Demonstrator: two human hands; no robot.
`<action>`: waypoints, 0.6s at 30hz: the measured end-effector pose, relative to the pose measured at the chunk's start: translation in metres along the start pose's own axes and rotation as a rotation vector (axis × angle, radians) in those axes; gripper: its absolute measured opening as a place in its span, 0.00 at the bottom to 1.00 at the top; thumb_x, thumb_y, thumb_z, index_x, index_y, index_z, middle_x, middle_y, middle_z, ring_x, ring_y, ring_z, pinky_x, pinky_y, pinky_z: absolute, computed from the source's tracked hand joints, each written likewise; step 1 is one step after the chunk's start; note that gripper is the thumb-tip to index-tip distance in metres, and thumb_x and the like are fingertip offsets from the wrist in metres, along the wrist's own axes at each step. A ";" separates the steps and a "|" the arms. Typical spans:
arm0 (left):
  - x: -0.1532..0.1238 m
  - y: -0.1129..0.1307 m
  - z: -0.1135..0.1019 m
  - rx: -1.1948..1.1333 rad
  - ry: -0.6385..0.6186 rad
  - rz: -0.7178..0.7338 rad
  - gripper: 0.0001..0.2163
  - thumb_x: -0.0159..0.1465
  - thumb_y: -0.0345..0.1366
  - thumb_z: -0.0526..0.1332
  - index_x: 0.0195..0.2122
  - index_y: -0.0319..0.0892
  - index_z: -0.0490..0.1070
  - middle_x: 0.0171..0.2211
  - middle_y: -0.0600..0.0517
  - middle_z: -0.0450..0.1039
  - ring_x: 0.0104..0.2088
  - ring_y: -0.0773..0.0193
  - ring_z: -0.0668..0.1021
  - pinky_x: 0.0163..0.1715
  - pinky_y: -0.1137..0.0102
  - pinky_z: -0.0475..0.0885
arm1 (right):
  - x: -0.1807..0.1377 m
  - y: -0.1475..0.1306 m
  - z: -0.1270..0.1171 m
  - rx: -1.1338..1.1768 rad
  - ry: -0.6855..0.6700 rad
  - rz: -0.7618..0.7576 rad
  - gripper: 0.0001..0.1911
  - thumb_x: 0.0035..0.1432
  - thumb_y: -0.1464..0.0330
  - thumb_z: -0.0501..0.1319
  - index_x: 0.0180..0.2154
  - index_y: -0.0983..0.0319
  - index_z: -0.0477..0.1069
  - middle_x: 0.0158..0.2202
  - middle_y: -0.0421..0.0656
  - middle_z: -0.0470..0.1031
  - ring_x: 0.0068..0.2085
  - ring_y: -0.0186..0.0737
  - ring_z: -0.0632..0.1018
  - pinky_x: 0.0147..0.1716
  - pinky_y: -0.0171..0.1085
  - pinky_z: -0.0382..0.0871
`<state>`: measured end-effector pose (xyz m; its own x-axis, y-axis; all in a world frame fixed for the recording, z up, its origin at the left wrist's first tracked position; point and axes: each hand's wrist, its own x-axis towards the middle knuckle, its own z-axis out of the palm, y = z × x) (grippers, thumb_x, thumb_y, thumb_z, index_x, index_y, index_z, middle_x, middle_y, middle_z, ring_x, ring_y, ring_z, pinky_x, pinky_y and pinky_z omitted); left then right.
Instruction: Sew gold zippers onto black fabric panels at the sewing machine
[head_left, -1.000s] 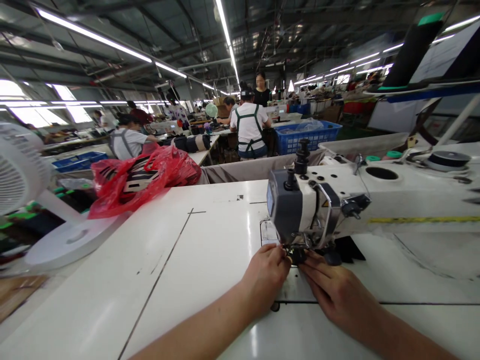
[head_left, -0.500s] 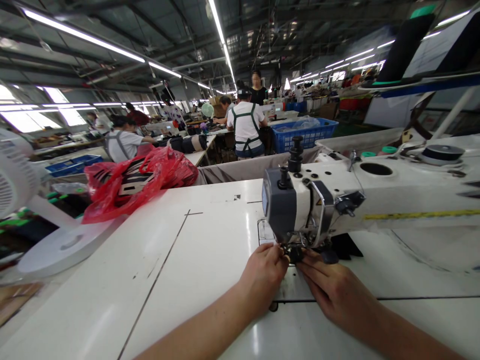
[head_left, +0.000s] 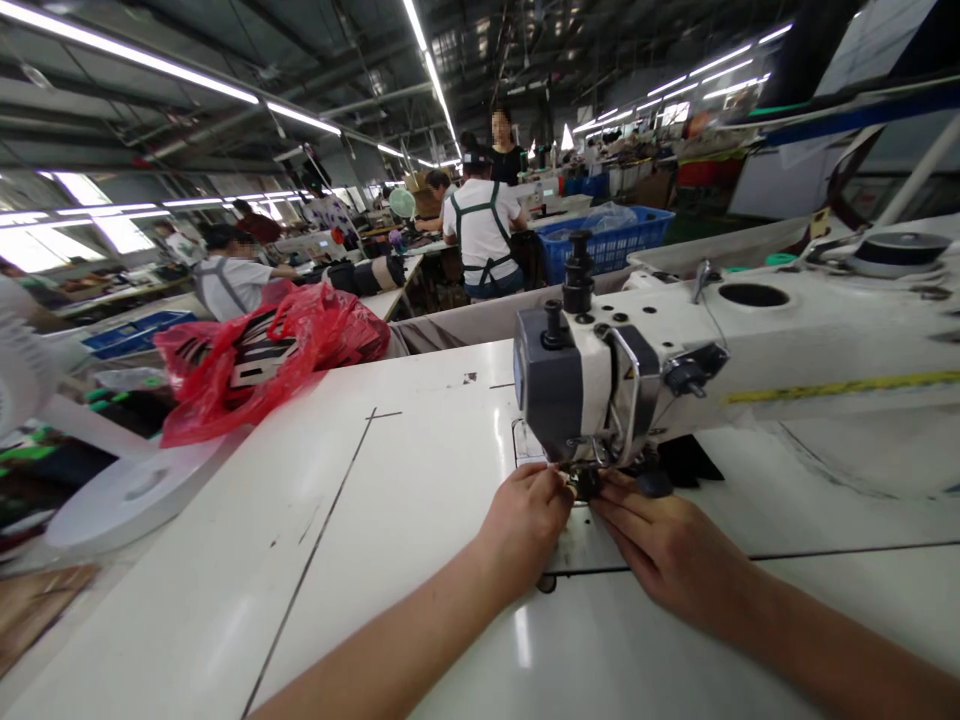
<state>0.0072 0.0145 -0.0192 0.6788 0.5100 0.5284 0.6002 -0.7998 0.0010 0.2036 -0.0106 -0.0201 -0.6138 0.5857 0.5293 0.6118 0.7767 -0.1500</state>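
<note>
Both of my hands are at the needle area of a white and grey sewing machine (head_left: 551, 385). My left hand (head_left: 525, 515) is closed, its thumb and fingertips pinching a small dark piece (head_left: 582, 484) beneath the machine head. From the other side, my right hand (head_left: 664, 535) has its fingers pressed together, with the tips against that same piece. What the piece is cannot be made out; the fingers and the presser foot partly cover it. Flat black material (head_left: 690, 462) lies behind my right hand, under the machine arm.
On the left, a red plastic bag (head_left: 300, 345) with black and white striped pieces sits beside a white fan (head_left: 142, 490). The white tabletop (head_left: 405, 520) carries a drawn dark line. A blue basket (head_left: 607, 240) and several co-workers are beyond the table. Yellow measuring tape (head_left: 840, 388) runs along the machine arm.
The view has tilted and shifted slightly, so the machine and table appear a little higher. Both hands keep nearly the same place and grip at the needle area.
</note>
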 end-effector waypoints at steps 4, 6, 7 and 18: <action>0.001 0.000 0.000 0.010 -0.011 -0.006 0.12 0.66 0.28 0.48 0.32 0.36 0.71 0.28 0.48 0.72 0.33 0.62 0.75 0.42 0.66 0.73 | 0.000 -0.004 0.001 0.004 -0.014 0.026 0.16 0.59 0.77 0.50 0.45 0.66 0.71 0.45 0.51 0.75 0.47 0.46 0.75 0.43 0.43 0.74; 0.001 -0.001 0.001 0.019 -0.017 -0.004 0.11 0.66 0.28 0.50 0.32 0.35 0.71 0.29 0.48 0.72 0.34 0.62 0.76 0.43 0.66 0.72 | 0.001 -0.003 0.000 0.022 -0.014 0.027 0.16 0.59 0.77 0.49 0.45 0.64 0.71 0.44 0.49 0.75 0.46 0.45 0.75 0.42 0.42 0.74; 0.001 -0.001 0.002 0.023 -0.024 -0.004 0.11 0.65 0.28 0.51 0.32 0.35 0.71 0.29 0.47 0.73 0.34 0.62 0.76 0.44 0.66 0.72 | 0.000 0.000 -0.001 0.035 -0.016 0.024 0.17 0.59 0.77 0.49 0.46 0.63 0.71 0.44 0.48 0.75 0.46 0.43 0.75 0.42 0.41 0.74; -0.014 0.031 -0.036 -0.156 -0.098 -0.047 0.13 0.66 0.36 0.53 0.50 0.38 0.65 0.46 0.45 0.72 0.52 0.58 0.70 0.56 0.58 0.61 | -0.048 -0.022 -0.029 -0.486 0.049 0.087 0.22 0.59 0.58 0.52 0.45 0.67 0.71 0.41 0.52 0.76 0.38 0.52 0.77 0.35 0.49 0.73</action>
<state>0.0010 -0.0285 0.0037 0.6942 0.5702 0.4393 0.5645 -0.8099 0.1593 0.2340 -0.0630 -0.0181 -0.5334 0.6229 0.5723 0.8285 0.5210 0.2051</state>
